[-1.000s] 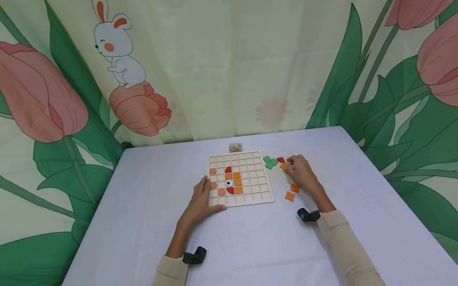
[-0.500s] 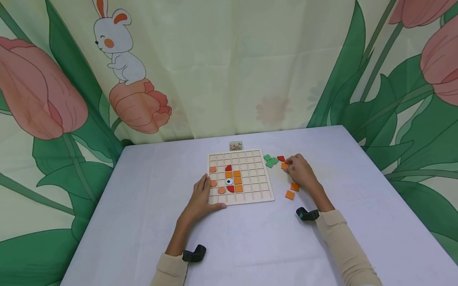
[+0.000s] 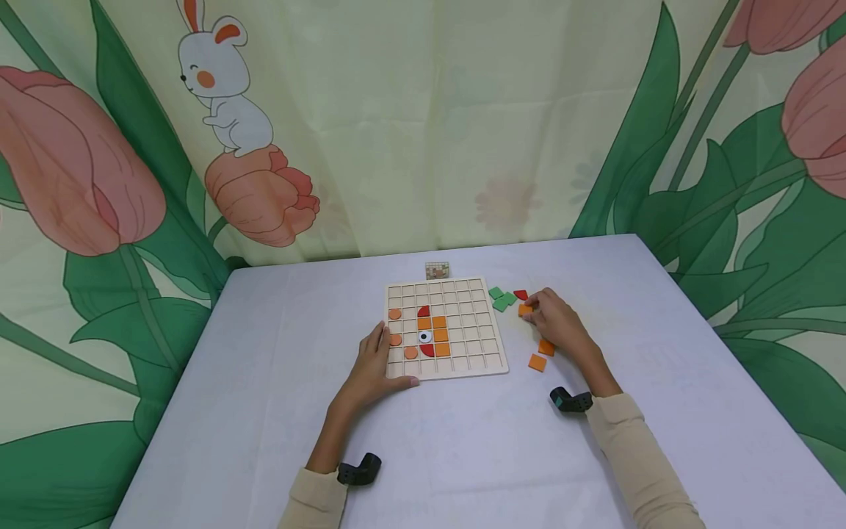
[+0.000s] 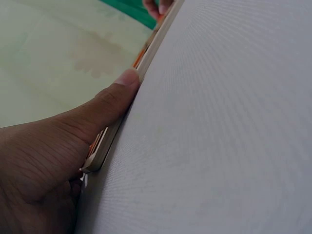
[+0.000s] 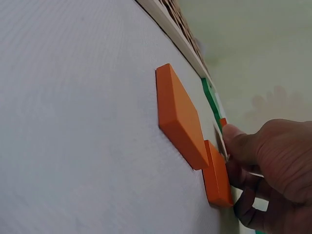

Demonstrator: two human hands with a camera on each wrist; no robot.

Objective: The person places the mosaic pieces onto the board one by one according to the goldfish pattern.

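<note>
The left hand point(image 3: 366, 371) lies at the near left corner of the pale gridded board point(image 3: 469, 323), fingers along its left edge and thumb on its front edge. In the left wrist view, the thumb of the left hand point(image 4: 73, 122) rests straight against the board's side. Orange squares point(image 3: 440, 334), a round eye piece point(image 3: 425, 336), red pieces and salmon discs sit in the grid. Right of the board, the right hand point(image 3: 558, 319) pinches an orange tile point(image 3: 525, 311). A thin piece point(image 5: 220, 139) shows edge-on between the fingertips of the right hand point(image 5: 273, 165) in the right wrist view.
Green tiles point(image 3: 503, 300) and a red piece point(image 3: 521, 294) lie by the board's right side. Two loose orange tiles point(image 3: 537, 362) are nearer the right wrist. Behind the board stands a small patterned card point(image 3: 437, 270). A printed curtain point(image 3: 396, 132) hangs behind the table.
The orange tile at the right fingertips has shifted slightly and turned, apart from the red piece. The left hand keeps its place on the board; the head view has moved a little.
</note>
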